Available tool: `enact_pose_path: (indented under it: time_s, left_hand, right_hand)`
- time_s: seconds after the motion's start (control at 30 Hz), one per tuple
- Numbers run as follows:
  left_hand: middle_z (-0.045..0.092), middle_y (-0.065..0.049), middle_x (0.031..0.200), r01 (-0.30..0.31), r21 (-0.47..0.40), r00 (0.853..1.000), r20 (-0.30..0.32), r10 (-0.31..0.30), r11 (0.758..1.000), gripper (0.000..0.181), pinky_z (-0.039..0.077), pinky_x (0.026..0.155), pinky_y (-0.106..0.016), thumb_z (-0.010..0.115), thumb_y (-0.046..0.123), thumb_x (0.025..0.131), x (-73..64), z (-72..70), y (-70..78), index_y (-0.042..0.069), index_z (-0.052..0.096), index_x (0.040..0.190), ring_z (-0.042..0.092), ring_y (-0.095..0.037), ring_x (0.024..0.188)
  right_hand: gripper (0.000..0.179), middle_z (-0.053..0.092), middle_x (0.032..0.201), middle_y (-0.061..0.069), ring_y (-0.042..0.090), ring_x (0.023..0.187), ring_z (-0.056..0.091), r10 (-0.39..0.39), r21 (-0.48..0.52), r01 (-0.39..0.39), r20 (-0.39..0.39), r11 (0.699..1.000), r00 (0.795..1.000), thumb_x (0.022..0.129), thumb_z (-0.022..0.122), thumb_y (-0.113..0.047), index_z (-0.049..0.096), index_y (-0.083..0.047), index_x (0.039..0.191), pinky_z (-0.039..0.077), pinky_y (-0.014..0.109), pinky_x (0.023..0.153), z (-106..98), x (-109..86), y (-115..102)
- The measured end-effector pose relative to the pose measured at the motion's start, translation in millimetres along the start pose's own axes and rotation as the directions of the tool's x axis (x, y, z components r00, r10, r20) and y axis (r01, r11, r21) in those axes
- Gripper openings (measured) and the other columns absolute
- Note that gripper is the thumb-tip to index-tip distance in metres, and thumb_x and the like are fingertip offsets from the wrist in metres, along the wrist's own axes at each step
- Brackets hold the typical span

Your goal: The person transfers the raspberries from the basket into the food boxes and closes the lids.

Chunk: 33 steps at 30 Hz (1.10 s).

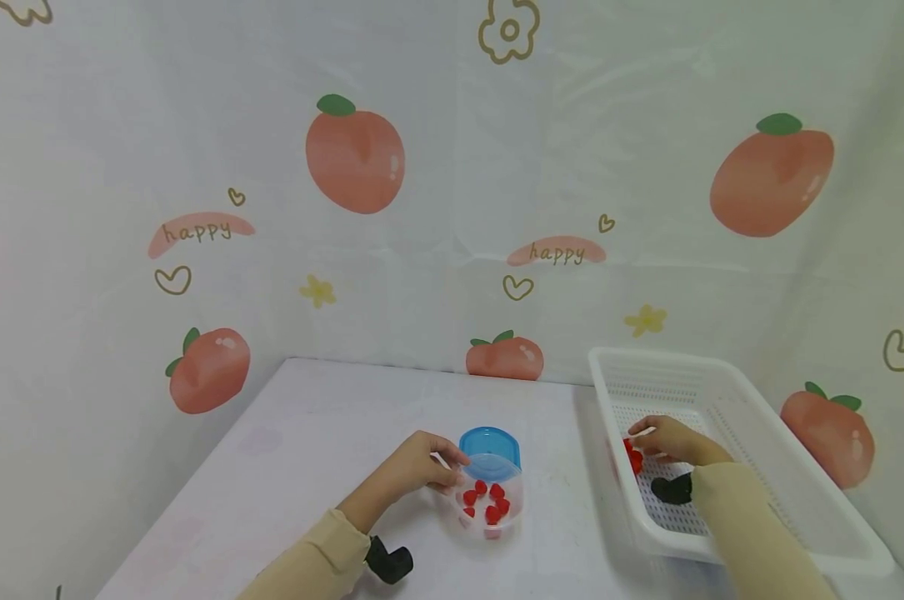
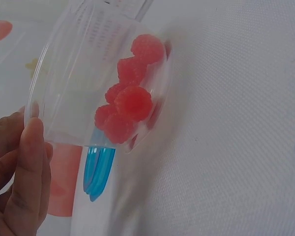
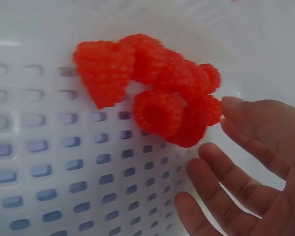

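My left hand (image 1: 422,461) pinches the rim of a clear plastic tub (image 2: 69,93) between thumb and fingers. Several red raspberries (image 2: 133,103) lie at the bottom of the tub, and a blue lid (image 1: 489,442) is just behind it on the table. Inside the white basket, my right hand (image 1: 674,439) reaches down to more raspberries (image 3: 105,69) heaped against the left wall. In the right wrist view its fingers are spread and loosely bent. The thumb tip is at the edge of the nearest raspberry; whether it touches cannot be told. Nothing is gripped there.
The white slotted basket (image 1: 669,357) has raised walls and stands on the right of the white table (image 1: 332,408). A printed curtain (image 1: 437,275) hangs behind the table. Black wrist cameras sit below each hand, the left one (image 1: 389,564) near the table and the right one (image 1: 671,489) inside the basket.
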<state>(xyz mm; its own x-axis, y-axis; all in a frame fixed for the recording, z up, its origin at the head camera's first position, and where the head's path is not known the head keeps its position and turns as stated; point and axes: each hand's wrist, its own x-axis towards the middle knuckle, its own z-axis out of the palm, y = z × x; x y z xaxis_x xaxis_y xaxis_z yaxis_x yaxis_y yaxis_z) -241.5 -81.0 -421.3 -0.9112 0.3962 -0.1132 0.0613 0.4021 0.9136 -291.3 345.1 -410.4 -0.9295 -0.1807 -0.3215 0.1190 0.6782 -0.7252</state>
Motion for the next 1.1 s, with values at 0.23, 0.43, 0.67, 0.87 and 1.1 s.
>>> enact_pose_path:
  time_s: [0.23, 0.43, 0.67, 0.87, 1.1]
  left_hand:
    - [0.061, -0.005, 0.082, 0.004, 0.005, 1.0, -0.004, -0.004, 1.0, 0.021, 0.059, 0.064, -0.028, 0.077, 0.005, 0.08, 1.1, 0.6, -1.3, 0.001, 0.073, 0.101, 0.061, -0.015, 0.067]
    - [0.062, -0.005, 0.082, 0.006, 0.006, 1.0, -0.002, -0.006, 1.0, 0.021, 0.059, 0.064, -0.029, 0.076, 0.005, 0.08, 1.6, 0.9, -1.3, 0.002, 0.073, 0.101, 0.061, -0.015, 0.067]
    - [0.063, -0.005, 0.082, 0.006, 0.005, 1.0, 0.005, -0.006, 1.0, 0.022, 0.059, 0.063, -0.028, 0.077, 0.006, 0.08, 2.4, 0.3, -1.6, 0.001, 0.073, 0.101, 0.06, -0.014, 0.065]
    - [0.064, -0.005, 0.082, 0.0, -0.01, 1.0, 0.007, 0.0, 1.0, 0.022, 0.059, 0.063, -0.028, 0.077, 0.006, 0.08, 2.5, 0.0, -2.2, 0.0, 0.073, 0.101, 0.06, -0.013, 0.063]
    - [0.064, -0.005, 0.083, -0.006, -0.014, 1.0, 0.006, 0.006, 1.0, 0.022, 0.059, 0.063, -0.028, 0.076, 0.005, 0.081, 2.4, 0.8, -2.9, 0.0, 0.072, 0.102, 0.061, -0.013, 0.062]
  right_hand:
    - [0.03, 0.062, 0.089, 0.008, 0.018, 0.084, 0.055, 0.006, -0.078, -0.007, -0.014, 0.997, 1.0, 0.091, 0.058, -0.009, 0.054, 0.011, 0.112, 0.05, 0.033, 0.07, 3.8, 6.3, 1.5]
    - [0.028, 0.064, 0.092, 0.01, 0.022, 0.088, 0.056, 0.008, -0.141, -0.012, -0.024, 0.99, 1.0, 0.087, 0.055, -0.007, 0.058, 0.009, 0.11, 0.051, 0.037, 0.072, 5.8, 7.3, -0.7]
    - [0.021, 0.061, 0.091, 0.011, 0.024, 0.088, 0.053, 0.031, -0.18, -0.034, -0.021, 0.983, 0.999, 0.086, 0.059, -0.006, 0.059, 0.005, 0.104, 0.051, 0.037, 0.073, 8.0, 9.4, -1.4]
    - [0.016, 0.06, 0.091, 0.011, 0.023, 0.087, 0.054, 0.043, -0.18, -0.046, -0.019, 0.983, 0.999, 0.086, 0.059, -0.004, 0.058, 0.003, 0.101, 0.052, 0.039, 0.076, 8.5, 10.3, -2.8]
    - [0.018, 0.06, 0.09, 0.013, 0.023, 0.085, 0.055, 0.029, -0.162, -0.03, -0.009, 0.986, 1.0, 0.085, 0.063, -0.008, 0.058, 0.002, 0.098, 0.053, 0.039, 0.073, 5.8, 14.7, 4.2]
